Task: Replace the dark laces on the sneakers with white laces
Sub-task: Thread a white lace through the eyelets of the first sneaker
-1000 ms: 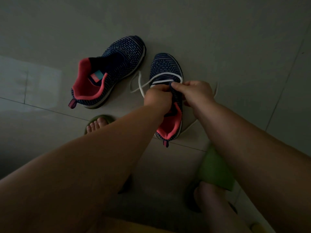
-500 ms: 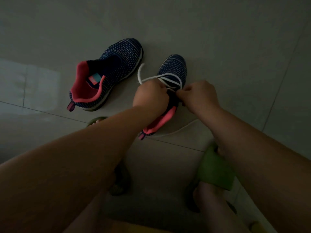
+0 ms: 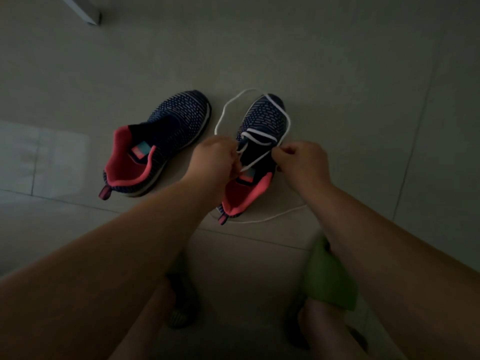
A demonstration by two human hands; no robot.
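Two sneakers sit on the floor, toes pointing away. Right sneaker lies btwn both hands for lacing access; white lace crosses its lower eyelets. Left hand grip: closed, pinching one lace end at an eyelet. Right hand grip: closed, pinching other strand taut so slack loops fwd over the toe. Left sneaker sits adjacent, no lace visible, likely next.

A pale tiled floor carried two dark knit sneakers with pink collars, the left sneaker beside the right sneaker. A white lace trailed across the tiles behind the right one's heel.
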